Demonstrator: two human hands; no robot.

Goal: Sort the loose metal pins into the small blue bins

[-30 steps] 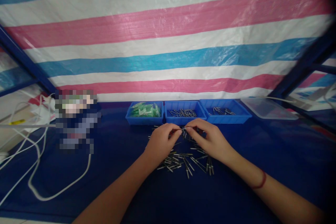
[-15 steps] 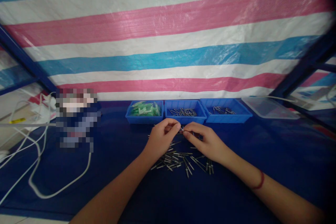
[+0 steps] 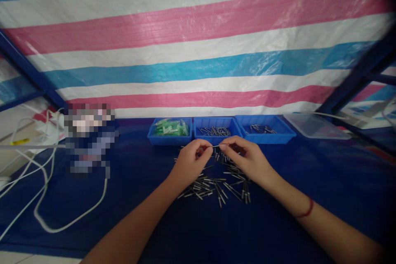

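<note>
Between my two hands a thin metal blind rivet (image 3: pixel 215 146) is held roughly level, just above the table. My left hand (image 3: pixel 192 164) pinches one end with thumb and forefinger. At the other end, my right hand (image 3: pixel 250 160) has its fingertips closed. Below the hands a loose pile of blind rivets (image 3: pixel 199 187) is spread over the dark blue table (image 3: pixel 192 231); my hands cover part of it.
Behind the hands stand three blue bins: one with green plastic packets (image 3: pixel 171 128), a middle bin (image 3: pixel 201 135) and a right bin (image 3: pixel 269 138), both holding rivets. A clear plastic lid (image 3: pixel 318 127) lies at right. White cables (image 3: pixel 46 198) loop on the left.
My right hand has moved slightly up and right, away from the left, so a longer stretch of the rivet shows between them. My left hand has stayed nearly in place.
</note>
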